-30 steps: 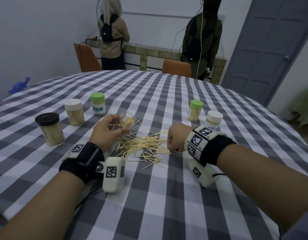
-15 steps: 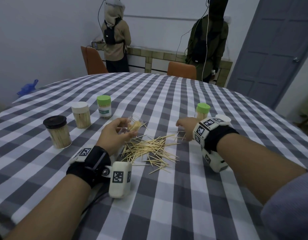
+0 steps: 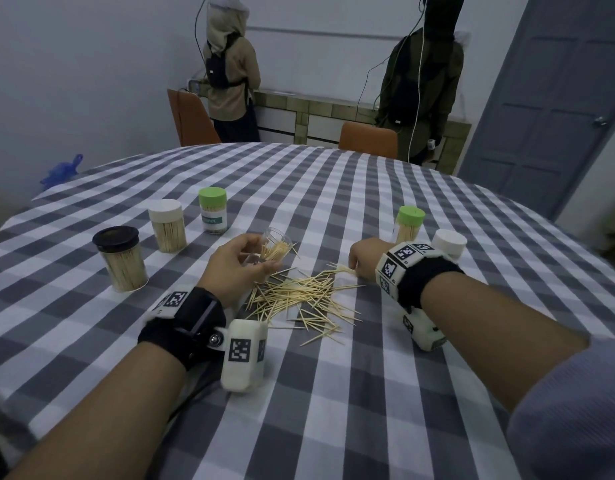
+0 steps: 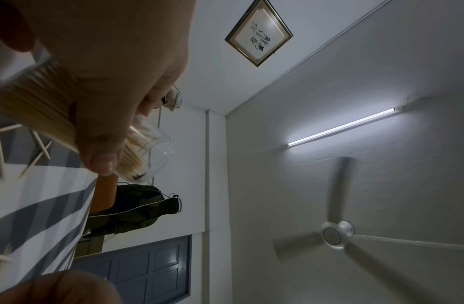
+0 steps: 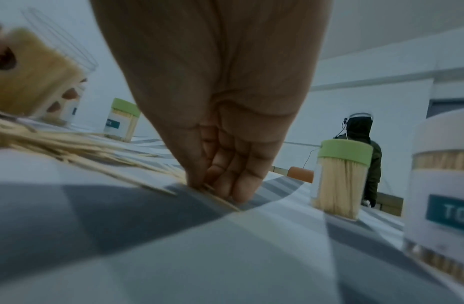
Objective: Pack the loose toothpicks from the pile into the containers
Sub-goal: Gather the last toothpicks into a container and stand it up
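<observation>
Now the right hand (image 3: 363,256) has shifted to the pile's (image 3: 299,296) far edge, fingertips (image 5: 225,185) pinching stray toothpicks, while the left hand (image 3: 235,268) grips the tilted, part-filled open container (image 3: 274,247): gathering continues.

A round table under a grey-and-white checked tablecloth (image 3: 333,393) fills the lower frame. A loose toothpick pile (image 3: 299,296) lies at centre. Three capped toothpick jars stand at left: black-lidded (image 3: 120,258), white-lidded (image 3: 167,225), green-lidded (image 3: 213,209); two more at right, green-lidded (image 3: 409,223) and white-lidded (image 3: 449,242).
</observation>
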